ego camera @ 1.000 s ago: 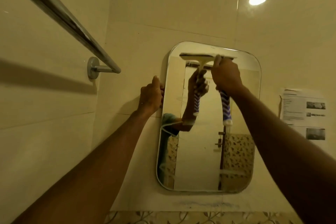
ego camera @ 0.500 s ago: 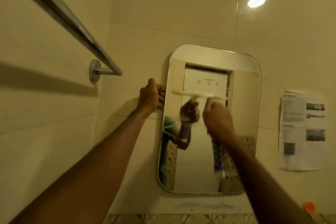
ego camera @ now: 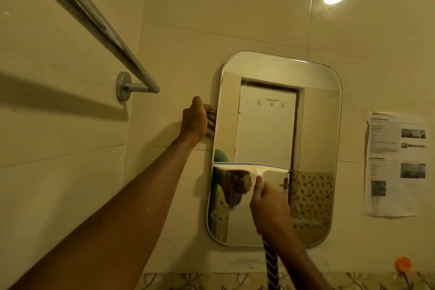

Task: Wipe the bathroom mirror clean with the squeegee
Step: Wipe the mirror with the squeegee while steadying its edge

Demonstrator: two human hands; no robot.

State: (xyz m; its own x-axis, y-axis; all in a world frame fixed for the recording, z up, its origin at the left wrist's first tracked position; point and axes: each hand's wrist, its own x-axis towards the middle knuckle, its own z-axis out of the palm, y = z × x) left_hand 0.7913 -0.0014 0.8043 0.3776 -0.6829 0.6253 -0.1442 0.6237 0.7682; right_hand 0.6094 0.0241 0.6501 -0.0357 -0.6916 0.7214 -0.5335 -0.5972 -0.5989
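Observation:
A rounded rectangular mirror [ego camera: 315, 125] hangs on the beige tiled wall. A cream squeegee [ego camera: 249, 168] lies with its blade flat across the left half of the glass, a little below mid-height. My right hand [ego camera: 270, 205] grips its handle, whose blue-and-white striped end sticks out below my wrist. My left hand [ego camera: 196, 122] holds the mirror's left edge, fingers curled behind the rim. The glass reflects a door, my hand and the squeegee.
A chrome towel rail [ego camera: 91, 23] juts from the left wall above my left arm. A printed paper sheet [ego camera: 397, 162] is stuck to the wall right of the mirror. An orange object [ego camera: 403, 263] sits low at the right. Patterned tiles [ego camera: 188, 281] run below.
My right hand has drawn the squeegee down the glass from the top edge to below mid-height. My left hand has stayed on the mirror's left edge.

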